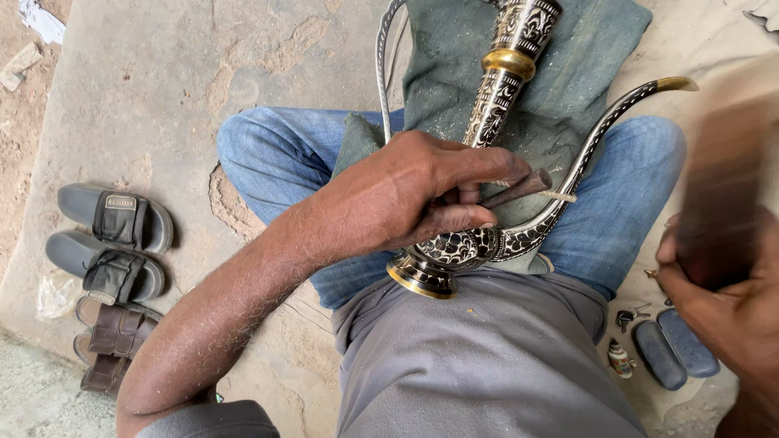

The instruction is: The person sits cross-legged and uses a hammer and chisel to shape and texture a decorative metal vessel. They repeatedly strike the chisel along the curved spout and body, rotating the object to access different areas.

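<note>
Engraving step, by the look of it: the left hand (422, 191) is closed around a short dark chisel (519, 188), tip set against the spout side of the ornate black-and-brass ewer (495, 122) lying across the lap on a green cloth (568, 73). The right hand (722, 292) is at the frame's right edge, fingers wrapped on a dark wooden block or mallet (722, 195), motion-blurred, so exact grip is hard to read. To do it well, I'd judge: keep the chisel angle steady, pin the ewer's body with the heel of the left hand so it doesn't roll on the thighs, strike light and square, and keep fingers below the chisel head. Ewer base (418, 276) sits against the belly, neck pointing away, curved spout (625, 113) to the right, thin handle (381, 57) to the left. Around: two grey sandals (114, 239) and brown ones (109, 341) on the concrete floor (162, 97) left, blue slippers (673, 349) and small keys (629, 316) right. Nothing blocks the strike path; the spout sits close to it, and the lap is a soft, unstable support.
</note>
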